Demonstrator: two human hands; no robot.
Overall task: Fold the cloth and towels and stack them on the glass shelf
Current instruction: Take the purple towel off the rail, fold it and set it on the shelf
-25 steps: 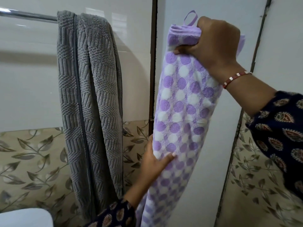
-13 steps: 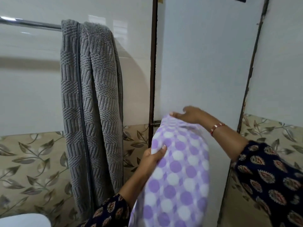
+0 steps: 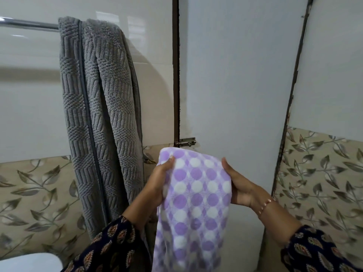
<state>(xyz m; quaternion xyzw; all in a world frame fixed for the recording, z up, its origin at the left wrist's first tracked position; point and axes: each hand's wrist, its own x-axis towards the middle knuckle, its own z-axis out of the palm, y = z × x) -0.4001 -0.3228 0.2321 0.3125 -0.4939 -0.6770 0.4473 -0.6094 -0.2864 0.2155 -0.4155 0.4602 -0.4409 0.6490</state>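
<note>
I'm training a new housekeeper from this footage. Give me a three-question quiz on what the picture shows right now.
1. True or false: the grey towel hangs over the metal rail.
2. Which thing do both hands grip? A) the grey towel B) the purple dotted towel C) the door latch
3. Fill in: the left hand and right hand grip the dotted towel at its ____ end.

Key
1. True.
2. B; each hand grips one side edge.
3. Upper; the rest hangs down out of view.
</note>
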